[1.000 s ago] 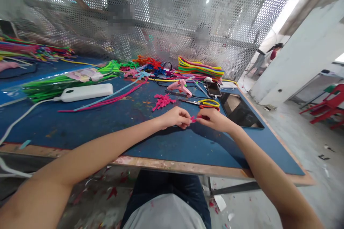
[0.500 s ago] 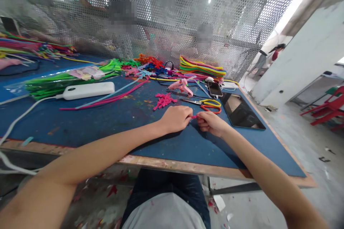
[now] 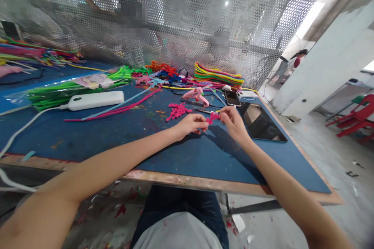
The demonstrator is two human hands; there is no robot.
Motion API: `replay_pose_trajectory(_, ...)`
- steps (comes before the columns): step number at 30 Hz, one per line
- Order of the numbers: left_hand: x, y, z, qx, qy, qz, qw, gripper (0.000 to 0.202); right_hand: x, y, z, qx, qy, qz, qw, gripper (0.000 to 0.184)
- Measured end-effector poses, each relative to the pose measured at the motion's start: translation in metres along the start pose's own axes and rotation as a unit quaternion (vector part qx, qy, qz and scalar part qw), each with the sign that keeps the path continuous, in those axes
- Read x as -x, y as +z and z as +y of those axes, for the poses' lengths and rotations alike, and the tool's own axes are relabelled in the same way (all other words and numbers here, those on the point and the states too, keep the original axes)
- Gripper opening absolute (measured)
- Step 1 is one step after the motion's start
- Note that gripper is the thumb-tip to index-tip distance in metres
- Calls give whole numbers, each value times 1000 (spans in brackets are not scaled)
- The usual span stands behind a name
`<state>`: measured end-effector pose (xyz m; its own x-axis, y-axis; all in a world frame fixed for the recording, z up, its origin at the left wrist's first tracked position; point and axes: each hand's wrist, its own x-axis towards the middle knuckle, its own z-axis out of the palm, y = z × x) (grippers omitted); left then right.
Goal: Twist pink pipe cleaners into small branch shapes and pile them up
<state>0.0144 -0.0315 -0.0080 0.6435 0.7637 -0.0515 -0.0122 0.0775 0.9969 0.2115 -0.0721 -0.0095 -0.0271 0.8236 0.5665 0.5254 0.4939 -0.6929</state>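
Between my hands is a small twisted piece of pink pipe cleaner (image 3: pixel 213 117), held just above the blue table. The fingers of my left hand (image 3: pixel 191 125) pinch its left end. At its right end my right hand (image 3: pixel 234 121) grips it between thumb and fingertips. A pile of similar pink twisted pieces (image 3: pixel 177 111) lies just beyond my left hand. Behind my right hand the scissors (image 3: pixel 207 111) are mostly covered, with a blade still showing. Farther back rests a pink glue gun (image 3: pixel 196 95).
A black tablet (image 3: pixel 263 121) and a phone (image 3: pixel 233 98) lie to the right. Bundled coloured pipe cleaners (image 3: pixel 219 74) sit along the perforated metal screen (image 3: pixel 181 19). To the left are a white power bank (image 3: pixel 96 100) with a cable and bagged green pipe cleaners (image 3: pixel 58 90).
My right hand has risen and turned, now covering the scissors' handles. My left hand has opened its grip outward, and more of the pink pipe cleaner shows between the hands.
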Motion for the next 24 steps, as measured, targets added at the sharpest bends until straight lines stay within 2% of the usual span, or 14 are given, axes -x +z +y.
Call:
replay_pose_trajectory(2,-5,-3,-3,57,35,70,995,27,-3,-2,7,-34,53,48,997,26)
replay_pose_trajectory(5,-13,-13,-6,118,70,155,978,30,-7,-5,16,-33,99,74,992,29)
replay_pose_trajectory(11,-26,-39,-2,96,108,237,961,27,-5,-5,17,-3,125,39,991,32)
replay_pose_trajectory(15,-27,-71,17,10,113,279,953,23,-2,-3,17,12,120,26,992,31)
replay_pose_trajectory(19,-20,-112,42,-148,53,239,958,25,-2,-2,24,24,112,8,993,30)
replay_pose_trajectory(22,-17,-131,50,-275,36,236,931,39,-1,-1,28,28,108,-1,994,29)
replay_pose_trajectory(24,-17,-133,47,-349,49,239,905,45,-1,-1,29,33,109,-2,993,28)
